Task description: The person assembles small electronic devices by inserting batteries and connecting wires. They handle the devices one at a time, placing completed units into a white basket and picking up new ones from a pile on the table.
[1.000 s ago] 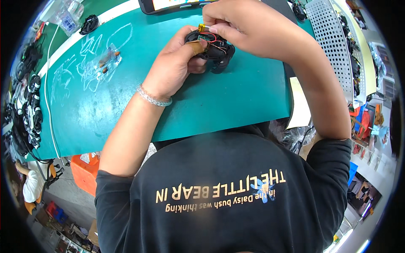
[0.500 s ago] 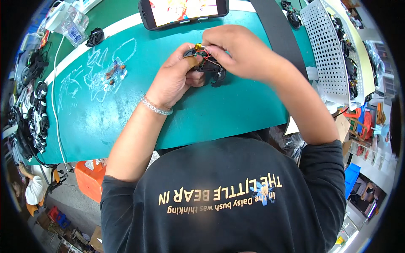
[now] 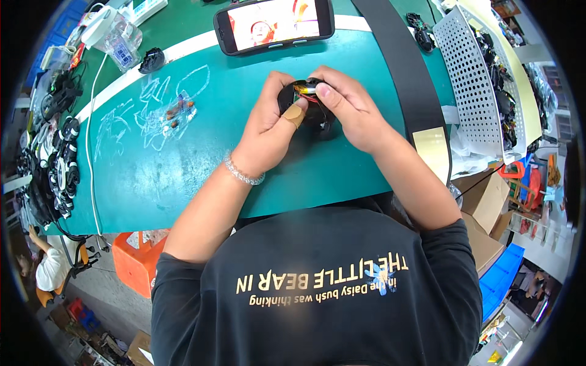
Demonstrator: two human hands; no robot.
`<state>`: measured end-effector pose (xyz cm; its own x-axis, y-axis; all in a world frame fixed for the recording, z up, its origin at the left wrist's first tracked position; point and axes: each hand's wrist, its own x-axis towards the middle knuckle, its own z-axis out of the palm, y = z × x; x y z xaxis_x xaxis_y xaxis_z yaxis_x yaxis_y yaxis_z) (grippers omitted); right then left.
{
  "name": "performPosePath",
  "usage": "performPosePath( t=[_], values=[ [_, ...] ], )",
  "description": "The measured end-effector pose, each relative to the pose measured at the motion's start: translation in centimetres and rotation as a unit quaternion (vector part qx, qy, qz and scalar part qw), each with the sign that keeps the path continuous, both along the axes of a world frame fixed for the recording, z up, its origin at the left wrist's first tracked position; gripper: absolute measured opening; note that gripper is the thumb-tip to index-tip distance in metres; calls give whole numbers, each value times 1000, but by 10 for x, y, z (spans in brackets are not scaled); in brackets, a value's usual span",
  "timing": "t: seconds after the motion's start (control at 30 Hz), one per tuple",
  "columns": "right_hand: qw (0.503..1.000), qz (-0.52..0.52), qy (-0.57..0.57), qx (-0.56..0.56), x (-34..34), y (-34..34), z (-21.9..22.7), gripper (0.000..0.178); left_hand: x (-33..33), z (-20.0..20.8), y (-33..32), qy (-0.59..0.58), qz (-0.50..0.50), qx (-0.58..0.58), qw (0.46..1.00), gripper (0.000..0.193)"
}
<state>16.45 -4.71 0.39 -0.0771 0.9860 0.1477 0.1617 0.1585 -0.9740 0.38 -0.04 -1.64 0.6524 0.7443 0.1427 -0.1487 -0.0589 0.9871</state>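
Above the green mat, both hands hold a black plastic housing [image 3: 314,114] that stands partly open. Red wires and a yellow-and-silver part [image 3: 307,91] show inside it. My left hand [image 3: 262,137] grips its left side, with a tan bandage [image 3: 294,116] around the thumb. On the other side, my right hand [image 3: 354,113] has its thumb on the upper rim, beside the wires, and its fingers around the back. A dark lower section of the housing hangs between the hands. Exactly what kind of device it is I cannot tell.
A phone [image 3: 274,27] stands beyond the hands. Small brown parts [image 3: 177,114] lie on the green mat [image 3: 244,79] to the left. A white perforated basket [image 3: 470,79] of black parts stands at right, beside a black strip [image 3: 406,79]. Black cables and parts [image 3: 52,158] crowd the left edge.
My right hand has come down from above the wires to grip the housing's right side. The housing has turned, and its wires now sit more inside it. The whole view has shifted slightly.
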Motion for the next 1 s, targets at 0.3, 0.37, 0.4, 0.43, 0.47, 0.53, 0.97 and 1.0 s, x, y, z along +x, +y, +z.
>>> performPosePath(
  t=[0.3, 0.37, 0.4, 0.43, 0.47, 0.53, 0.97, 1.0],
  values=[
    [1000, -8, -4, 2, 3, -16, 3, 30, 1, 4, -7, 17, -34, 25, 999, 17],
    [1000, 2, -3, -8, 5, -16, 5, 31, 1, 0, -7, 12, -27, 28, 999, 17],
    [1000, 7, 1, -5, 7, -15, 4, 31, 2, -2, -6, 9, -25, 30, 999, 17],
    [1000, 12, 5, -1, 7, -15, 4, 32, 3, 0, -7, 17, -30, 41, 999, 16],
    [1000, 6, -12, -4, 7, -15, 6, 31, 3, 2, -9, 26, -36, 52, 998, 15],
    [999, -4, -46, -7, 3, -15, 11, 31, 2, 4, -9, 39, -40, 63, 996, 14],
    [998, -19, -58, -5, -2, -15, 13, 29, 1, 3, -8, 34, -46, 121, 991, 17],
    [999, -16, -43, -15, -2, -14, 13, 28, 1, 2, -9, 37, -49, 112, 992, 18]
  ],
)
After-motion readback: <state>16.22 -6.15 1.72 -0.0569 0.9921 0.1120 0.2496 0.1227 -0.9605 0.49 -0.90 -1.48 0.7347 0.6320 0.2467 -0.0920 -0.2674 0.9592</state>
